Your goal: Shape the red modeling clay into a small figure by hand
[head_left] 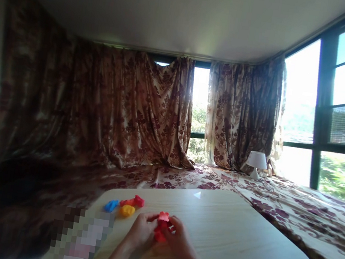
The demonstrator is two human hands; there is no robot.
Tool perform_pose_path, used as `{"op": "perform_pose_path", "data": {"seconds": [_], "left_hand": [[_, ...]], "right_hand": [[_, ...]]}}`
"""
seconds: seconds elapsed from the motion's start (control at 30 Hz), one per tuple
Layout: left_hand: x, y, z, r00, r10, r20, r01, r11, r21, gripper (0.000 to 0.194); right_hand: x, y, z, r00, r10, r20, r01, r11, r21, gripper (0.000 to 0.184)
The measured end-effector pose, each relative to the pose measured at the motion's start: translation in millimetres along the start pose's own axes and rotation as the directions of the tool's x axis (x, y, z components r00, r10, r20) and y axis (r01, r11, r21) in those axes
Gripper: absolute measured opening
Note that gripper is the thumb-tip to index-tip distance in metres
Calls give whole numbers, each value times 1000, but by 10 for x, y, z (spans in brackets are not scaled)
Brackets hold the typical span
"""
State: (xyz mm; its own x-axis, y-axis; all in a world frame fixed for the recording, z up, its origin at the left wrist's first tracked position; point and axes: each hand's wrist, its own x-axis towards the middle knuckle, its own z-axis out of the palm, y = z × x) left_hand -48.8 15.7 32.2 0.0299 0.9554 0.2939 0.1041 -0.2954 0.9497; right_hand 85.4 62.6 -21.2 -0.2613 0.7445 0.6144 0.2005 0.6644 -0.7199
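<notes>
A bright red, soft-looking crumpled piece (161, 234) with a wavy upper edge is held between my two hands, just above the light wooden table (218, 231). On its left side, my left hand (143, 229) pinches it with closed fingers. My right hand (179, 234) grips the right side, its fingers curled against the piece. Parts of the fingertips and the lower side of the piece are hidden. Farther left on the table lie a blue lump (111, 205), a yellow lump (127, 211) and a red lump (138, 201), close together. Their material is unclear.
A blurred-out rectangular area (87, 242) covers the table's left front edge. Flowered cloth (217, 177) spreads behind and to the right. A white lamp (257, 160) stands at the back right. Patterned curtains (130, 110) hang along the windows.
</notes>
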Motion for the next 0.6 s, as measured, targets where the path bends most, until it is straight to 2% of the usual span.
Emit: {"op": "perform_pose_path", "data": {"seconds": [0.1, 0.2, 0.27, 0.37, 0.6], "left_hand": [[-13, 6, 24, 1000, 3, -17, -4, 999, -34, 36], [-26, -19, 5, 1000, 7, -11, -7, 1000, -19, 36], [-19, -52, -28, 1000, 23, -16, -22, 999, 36, 36], [2, -110, -77, 996, 32, -80, -21, 990, 137, 38], [-2, -163, -56, 990, 44, -133, -7, 964, 266, 39]], "right_hand": [[-10, -22, -16, 1000, -27, 5, 27, 999, -47, 11], [-18, -79, -48, 1000, 6, -11, -6, 999, -36, 13], [-17, -110, -68, 999, 36, -21, -36, 999, 4, 18], [-11, -117, -80, 998, 63, -12, -62, 997, 48, 23], [-14, -31, -62, 998, 54, -39, -55, 998, -16, 25]]}}
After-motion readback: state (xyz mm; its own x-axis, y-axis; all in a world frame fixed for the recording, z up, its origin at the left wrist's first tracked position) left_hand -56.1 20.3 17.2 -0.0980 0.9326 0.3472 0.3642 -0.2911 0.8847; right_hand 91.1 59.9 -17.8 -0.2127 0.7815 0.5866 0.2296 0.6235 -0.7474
